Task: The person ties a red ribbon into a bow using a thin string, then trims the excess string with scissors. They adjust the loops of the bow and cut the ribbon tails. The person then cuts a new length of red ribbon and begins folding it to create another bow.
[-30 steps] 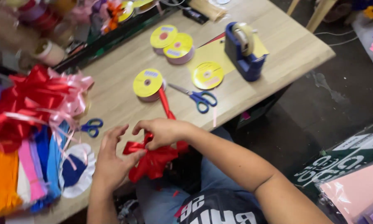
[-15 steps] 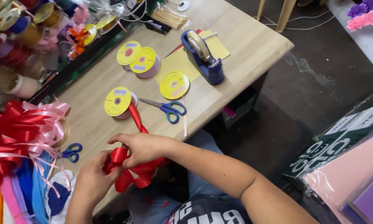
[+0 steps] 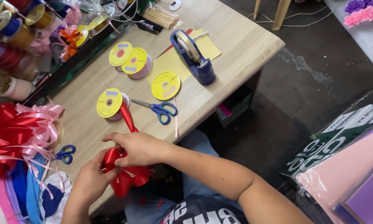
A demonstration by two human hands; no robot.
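Observation:
Both my hands work a red ribbon bow (image 3: 126, 176) at the near edge of the wooden table (image 3: 236, 49). My right hand (image 3: 139, 147) pinches the bow's loops from above. My left hand (image 3: 91, 176) grips the bow from the left side. A red ribbon strand (image 3: 127, 116) runs from the bow up to a ribbon spool with a yellow disc (image 3: 110, 103).
Blue-handled scissors (image 3: 159, 110) lie right of the spool, small blue scissors (image 3: 65, 153) to the left. A blue tape dispenser (image 3: 194, 56), more yellow-disc spools (image 3: 130, 61) and finished red and pink bows (image 3: 20, 128) are on the table. Pink and purple sheets (image 3: 352, 174) stand right.
The view has shifted, so the table's things sit higher and more to the right. My hands stay on the red bow, the right one folding another loop over it.

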